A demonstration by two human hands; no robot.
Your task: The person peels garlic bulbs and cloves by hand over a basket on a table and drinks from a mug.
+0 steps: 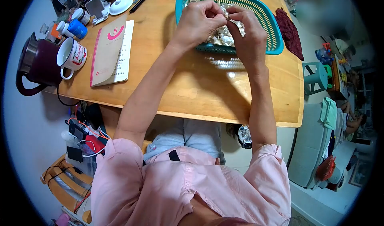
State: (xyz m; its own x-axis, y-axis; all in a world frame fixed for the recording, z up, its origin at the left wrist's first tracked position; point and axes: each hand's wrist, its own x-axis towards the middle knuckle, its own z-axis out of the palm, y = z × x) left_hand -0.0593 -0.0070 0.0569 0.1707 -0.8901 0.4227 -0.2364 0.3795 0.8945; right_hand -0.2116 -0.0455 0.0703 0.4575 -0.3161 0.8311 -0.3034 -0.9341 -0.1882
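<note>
A teal plastic basket (275, 36) with slotted sides rests on the wooden table (192, 94). Inside it lie several pale, shiny pieces (222, 38) that I cannot identify for certain. Above the basket, my left hand (200, 22) and my right hand (250, 30) meet at the fingertips. Both are pinched around a small item between them, too small and covered to name.
A notebook (112, 52) lies left of my arms. Beyond it stand an enamel mug (72, 56), a dark kettle (42, 62), a blue bottle (77, 29) and a white lid (121, 5). A dark red cloth (289, 34) hangs at the right edge. A person (354, 124) is in the background.
</note>
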